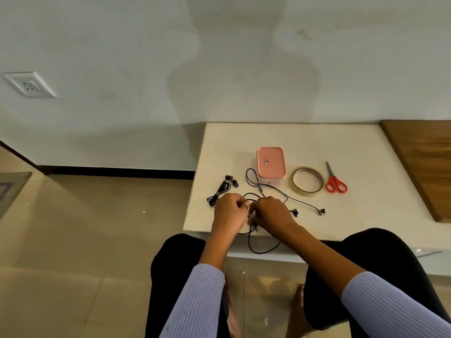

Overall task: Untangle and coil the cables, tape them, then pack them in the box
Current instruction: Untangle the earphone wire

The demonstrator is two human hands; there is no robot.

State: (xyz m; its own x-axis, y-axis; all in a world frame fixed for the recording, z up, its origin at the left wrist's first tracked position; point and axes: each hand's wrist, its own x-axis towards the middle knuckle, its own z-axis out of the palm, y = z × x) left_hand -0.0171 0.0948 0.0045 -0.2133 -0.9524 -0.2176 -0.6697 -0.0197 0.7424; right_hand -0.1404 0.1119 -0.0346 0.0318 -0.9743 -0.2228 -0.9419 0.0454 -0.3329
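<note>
Both hands work at the near edge of the white bench (pixel 341 142). The left hand (pixel 229 211) and the right hand (pixel 271 212) sit close together, fingers curled and pinching the thin black earphone cable (pixel 262 251) between them. Exactly how each fingertip lies on the wire cannot be made out.

That cable runs loosely: one loop hangs off the near edge of the bench below the hands, another curls far of them beside the pink lidded plastic box (pixel 271 162), and a strand trails right to the earbuds (pixel 321 212). Its long run lies roughly left to right, the bud end pointing right. A second black earphone cable, already bundled (pixel 220 190), lies just left of the hands, its length running near-left to far-right with the buds at the far end.

The hanging loop looks likely to snag or drag the rest off the edge if it is tugged. Pulling hard on a knot would probably tighten it, and the far loop near the box could catch as slack is drawn in.

The roll of clear tape (pixel 307 182) and the red-handled scissors (pixel 334 180) lie right of the box, untouched.
</note>
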